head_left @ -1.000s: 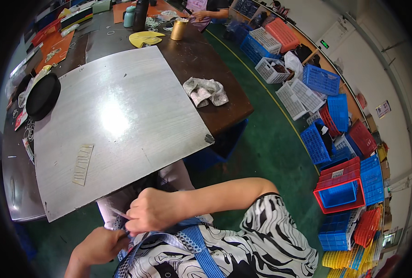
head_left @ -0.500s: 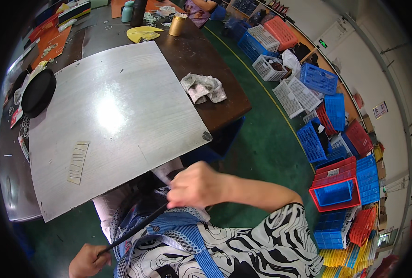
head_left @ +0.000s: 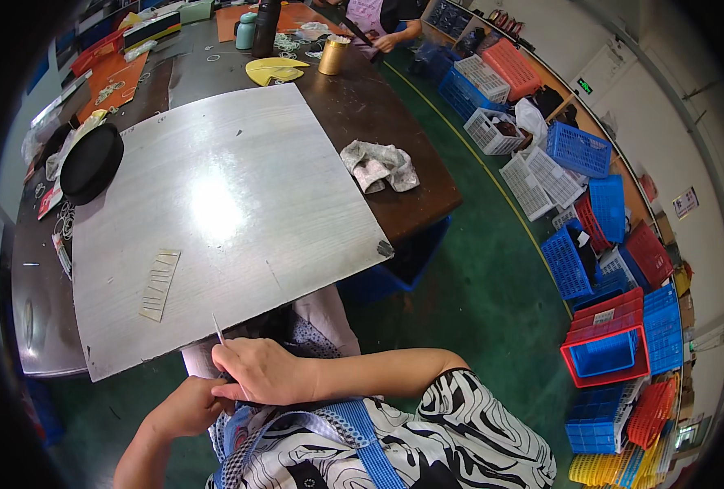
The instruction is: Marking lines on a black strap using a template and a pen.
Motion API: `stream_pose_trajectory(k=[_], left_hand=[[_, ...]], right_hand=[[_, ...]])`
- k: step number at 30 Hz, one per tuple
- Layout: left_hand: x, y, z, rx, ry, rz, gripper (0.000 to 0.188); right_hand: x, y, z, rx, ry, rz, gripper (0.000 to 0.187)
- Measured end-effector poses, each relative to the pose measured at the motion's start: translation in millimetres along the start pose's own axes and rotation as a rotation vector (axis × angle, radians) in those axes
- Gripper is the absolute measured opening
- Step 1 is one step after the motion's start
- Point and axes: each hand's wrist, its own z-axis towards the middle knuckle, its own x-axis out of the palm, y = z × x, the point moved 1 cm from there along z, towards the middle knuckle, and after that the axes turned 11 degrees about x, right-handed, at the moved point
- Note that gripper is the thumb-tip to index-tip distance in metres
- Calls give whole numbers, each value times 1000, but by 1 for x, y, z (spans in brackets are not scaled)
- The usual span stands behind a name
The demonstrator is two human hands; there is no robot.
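Note:
My two hands meet over my lap, just below the near edge of a large pale board [head_left: 174,155]. From the fingers of my closed right hand [head_left: 266,371] a thin, pale, pointed tool [head_left: 217,328] sticks up toward the board. My left hand [head_left: 189,406] is closed against the right fingertips; it was holding one end of a black strip half a second ago, and the strip is now almost wholly hidden by the hands. A small beige card with thin slanted lines [head_left: 160,285] lies on the board's near left. A round black pad [head_left: 91,165] rests at its left edge.
Right of the board a crumpled cloth [head_left: 380,166] lies on the dark table [head_left: 415,212]. Farther back are a gold tin [head_left: 333,55], yellow sheet [head_left: 274,70] and teal bottle [head_left: 246,31]. Another person [head_left: 382,24] works beyond. Stacked plastic crates [head_left: 578,151] line the right wall.
My hands were apart with the black strip stretched between them; they have come together, the right moving left and the left moving up. The other person has come more into view.

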Motion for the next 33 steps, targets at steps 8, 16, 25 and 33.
stream_pose_trajectory(k=[8, 16, 25, 33], left_hand=[[5, 9, -2, -23, 145, 91, 12], [2, -26, -35, 112, 296, -56, 19], [14, -9, -39, 351, -303, -48, 21], [23, 15, -39, 91, -591, -679, 32]], right_hand=[[4, -4, 4, -213, 60, -133, 31], [-43, 20, -12, -369, 262, -31, 26], [-29, 7, -7, -242, 143, -5, 28], [-14, -8, -10, -168, 114, -52, 28]])
